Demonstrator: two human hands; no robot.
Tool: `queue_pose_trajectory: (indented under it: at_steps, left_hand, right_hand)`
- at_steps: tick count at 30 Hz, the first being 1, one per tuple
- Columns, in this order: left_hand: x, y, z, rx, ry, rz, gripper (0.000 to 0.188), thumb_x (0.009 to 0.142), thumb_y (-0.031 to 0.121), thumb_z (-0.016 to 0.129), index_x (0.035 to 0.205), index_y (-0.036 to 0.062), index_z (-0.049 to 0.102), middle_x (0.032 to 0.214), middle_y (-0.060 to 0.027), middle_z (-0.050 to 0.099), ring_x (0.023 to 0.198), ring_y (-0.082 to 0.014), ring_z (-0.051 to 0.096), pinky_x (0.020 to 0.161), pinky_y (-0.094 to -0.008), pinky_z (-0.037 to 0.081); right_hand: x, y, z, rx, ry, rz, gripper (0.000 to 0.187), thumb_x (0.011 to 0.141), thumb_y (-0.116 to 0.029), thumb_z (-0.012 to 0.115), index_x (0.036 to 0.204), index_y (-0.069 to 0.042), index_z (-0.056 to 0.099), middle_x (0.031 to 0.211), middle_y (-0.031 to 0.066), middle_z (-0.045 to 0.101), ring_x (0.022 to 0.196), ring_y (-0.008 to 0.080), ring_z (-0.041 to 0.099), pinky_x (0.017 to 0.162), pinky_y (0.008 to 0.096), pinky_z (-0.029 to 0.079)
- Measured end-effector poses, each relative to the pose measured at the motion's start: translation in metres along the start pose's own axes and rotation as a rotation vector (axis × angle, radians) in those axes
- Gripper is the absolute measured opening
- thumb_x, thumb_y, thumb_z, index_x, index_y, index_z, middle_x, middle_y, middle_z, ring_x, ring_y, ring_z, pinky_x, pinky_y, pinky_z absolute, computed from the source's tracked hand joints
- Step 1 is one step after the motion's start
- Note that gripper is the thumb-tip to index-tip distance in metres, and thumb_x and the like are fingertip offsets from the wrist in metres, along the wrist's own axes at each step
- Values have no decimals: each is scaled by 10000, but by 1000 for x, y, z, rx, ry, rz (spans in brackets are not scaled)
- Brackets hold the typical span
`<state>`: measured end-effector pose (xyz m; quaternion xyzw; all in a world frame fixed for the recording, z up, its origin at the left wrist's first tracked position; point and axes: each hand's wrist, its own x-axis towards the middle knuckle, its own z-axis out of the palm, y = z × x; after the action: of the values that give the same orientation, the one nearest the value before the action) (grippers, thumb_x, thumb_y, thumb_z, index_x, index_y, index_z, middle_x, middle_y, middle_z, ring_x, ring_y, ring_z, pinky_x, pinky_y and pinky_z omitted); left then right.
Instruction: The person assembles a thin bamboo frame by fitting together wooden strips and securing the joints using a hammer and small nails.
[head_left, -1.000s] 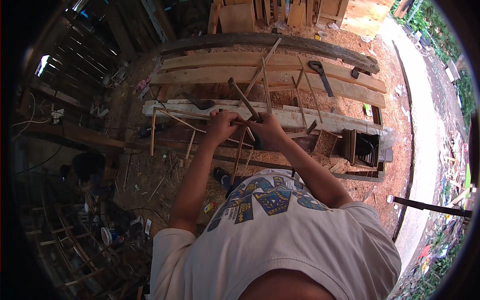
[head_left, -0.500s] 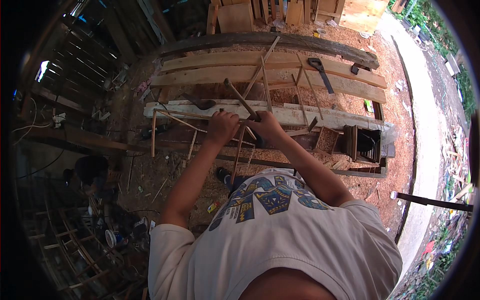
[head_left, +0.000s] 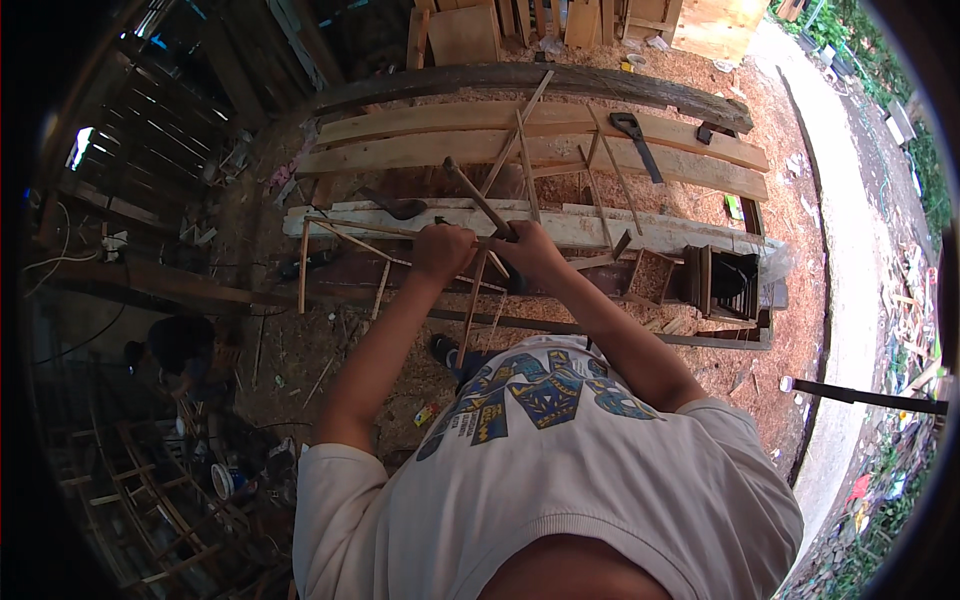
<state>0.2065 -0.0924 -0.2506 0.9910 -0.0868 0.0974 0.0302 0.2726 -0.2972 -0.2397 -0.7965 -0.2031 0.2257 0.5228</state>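
Observation:
Side by side over the bench, both my hands work at a frame of thin wooden strips (head_left: 340, 237). My left hand (head_left: 444, 252) is closed round the frame near a joint. My right hand (head_left: 530, 252) is wrapped round a tool with a long wooden handle (head_left: 470, 190), which slants up and to the left out of the fist. The tool's other end is mostly hidden under my hand, so its kind cannot be made out. One slim strip (head_left: 472, 310) of the frame points down toward my shirt.
Beyond my hands lie long planks (head_left: 410, 150), a handsaw (head_left: 640, 148) and more thin strips (head_left: 530, 165). A dark curved tool (head_left: 393, 204) rests on the pale board. Stacked wooden frames (head_left: 720, 282) stand at the right. Another person (head_left: 180, 350) crouches at the lower left.
The whole view has shifted slightly. My left hand has tilted a little at the frame, while my right hand keeps its hold on the wooden handle.

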Motion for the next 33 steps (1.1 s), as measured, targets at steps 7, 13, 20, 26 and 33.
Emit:
queue_pose_trajectory:
  at_steps: [7,13,20,26,33]
  left_hand:
    - [1,-2,0,35,0,18,146,830,250,716,755,132,757,720,-117,726,720,-304,750,690,-456,589]
    - [5,-3,-3,31,8,46,153,833,237,716,737,121,744,709,-122,722,693,-310,747,671,-452,593]
    - [6,-2,8,66,41,29,147,796,223,731,694,119,716,647,-110,687,655,-318,720,640,-463,569]
    - [8,-8,11,28,83,36,93,756,161,683,690,103,713,661,-135,687,671,-332,724,655,-466,573]
    - [9,-11,18,56,69,17,104,753,144,657,673,103,708,685,-139,699,691,-327,728,677,-478,573]
  right_hand:
    - [1,2,1,32,-9,-24,402,871,-334,797,860,58,706,650,67,610,645,122,546,608,381,478]
    - [11,18,6,174,-27,69,354,942,-305,741,949,48,730,760,32,647,711,109,561,634,337,474]
    - [-19,-16,-22,406,23,87,478,1059,-408,616,1048,64,690,856,62,696,802,130,643,743,318,519]
    - [-57,-12,-54,560,-43,172,470,1104,-434,541,920,-12,636,733,-21,574,638,71,561,542,262,425]
    - [-112,-40,-79,373,-167,275,471,1126,-455,482,863,-76,575,673,-67,453,551,42,413,454,252,315]
